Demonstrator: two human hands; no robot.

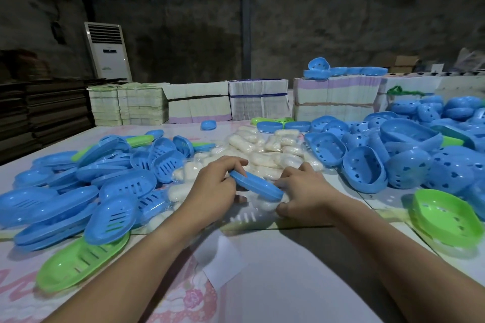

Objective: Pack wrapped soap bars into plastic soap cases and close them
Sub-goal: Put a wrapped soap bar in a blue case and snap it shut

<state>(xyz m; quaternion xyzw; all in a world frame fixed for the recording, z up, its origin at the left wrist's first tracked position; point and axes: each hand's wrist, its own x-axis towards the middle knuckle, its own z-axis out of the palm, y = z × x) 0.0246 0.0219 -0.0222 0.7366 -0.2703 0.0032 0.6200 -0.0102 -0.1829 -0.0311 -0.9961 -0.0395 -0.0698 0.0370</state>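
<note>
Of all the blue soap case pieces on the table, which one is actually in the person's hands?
The blue lid in the centre, pinched at its ends by the left hand and right hand; the rest lie loose in piles.

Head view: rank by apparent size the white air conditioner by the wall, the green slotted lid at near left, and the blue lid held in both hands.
1. Green slotted lid, though it lies nearest the camera, which inflates it.
2. White air conditioner, far off and surely bigger in reality.
3. Blue lid, partly hidden by the fingers.
</note>
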